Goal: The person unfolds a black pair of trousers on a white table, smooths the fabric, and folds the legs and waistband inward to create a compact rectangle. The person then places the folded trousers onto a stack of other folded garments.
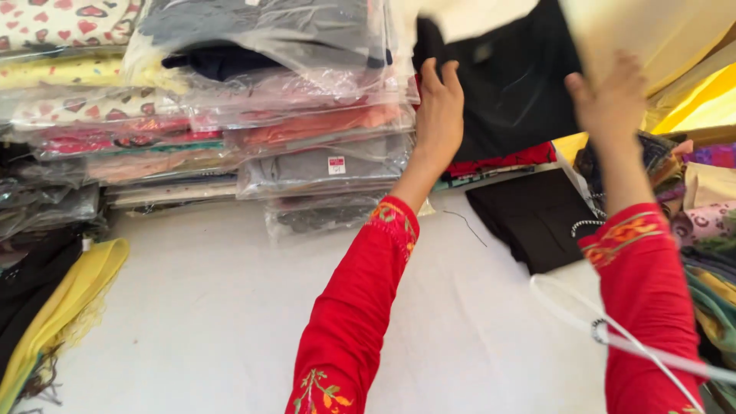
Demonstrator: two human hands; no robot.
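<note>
1. My left hand (438,107) is raised, fingers up and closed around the left edge of a black garment (514,84). The grip is narrow, with the cloth pinched between fingers and palm.
2. My right hand (612,96) is raised level with it at the garment's right side. Its fingers are curled against the cloth where a cream fabric (652,31) overlaps. I judge that it holds the black garment, though the fingertips are hidden behind the fabric.
3. The black garment hangs spread between my two hands, held up and clear of the white surface (215,307). Gripping both edges keeps it flat and open to view.
4. Just left of my left hand stands a stack of folded clothes in clear plastic bags (307,115), piled flat. The bags keep each piece separate.
5. Below my right hand lies a folded black cloth (529,218) on the surface, near my right sleeve (644,291).
6. Right of my right hand, loose patterned fabrics (709,222) are heaped.
7. Far left of my grip, yellow cloth (69,295) trails over the surface's edge.
8. A white hanger (613,333) lies beneath my right forearm.
</note>
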